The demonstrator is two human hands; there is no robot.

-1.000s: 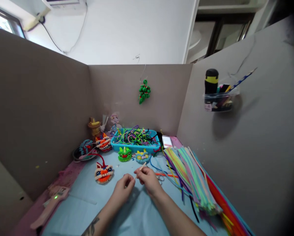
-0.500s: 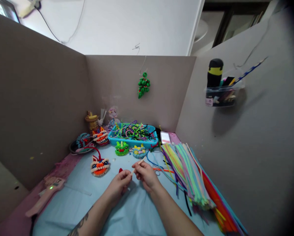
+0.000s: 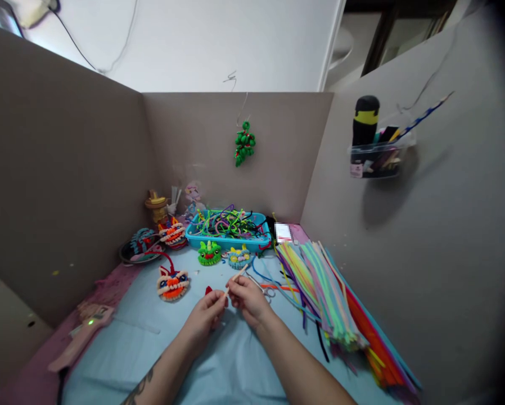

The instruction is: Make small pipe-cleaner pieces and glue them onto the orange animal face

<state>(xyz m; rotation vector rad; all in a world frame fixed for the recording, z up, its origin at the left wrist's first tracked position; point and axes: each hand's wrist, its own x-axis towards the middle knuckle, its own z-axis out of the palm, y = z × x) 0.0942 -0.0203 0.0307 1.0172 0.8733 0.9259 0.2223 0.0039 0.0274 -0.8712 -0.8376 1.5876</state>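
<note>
A short cream pipe cleaner (image 3: 240, 272) slants between my two hands above the blue cloth. My left hand (image 3: 206, 316) is closed, thumb and forefinger pinching its lower end. Close beside it, my right hand (image 3: 249, 299) pinches the same stem higher up, and the free tip sticks out past the fingers. Just behind the left fingers shows a small red piece (image 3: 208, 290), partly hidden. Scissors (image 3: 269, 292) lie beyond my right hand, mostly covered by it. An orange and cream lion-like head (image 3: 173, 286) rests to the left.
Farther back are a green head (image 3: 209, 254), a blue and yellow head (image 3: 239, 258) and a blue basket (image 3: 219, 243) of tangled pipe cleaners. Bundled pipe cleaners (image 3: 330, 298) lie at right. A pink glue gun (image 3: 84, 336) is at left. Grey panels (image 3: 235, 185) enclose the table.
The view has shifted slightly. Both hands keep their pinch on the pipe cleaner, with a little more of its tip showing above my right fingers. More of the scissors shows.
</note>
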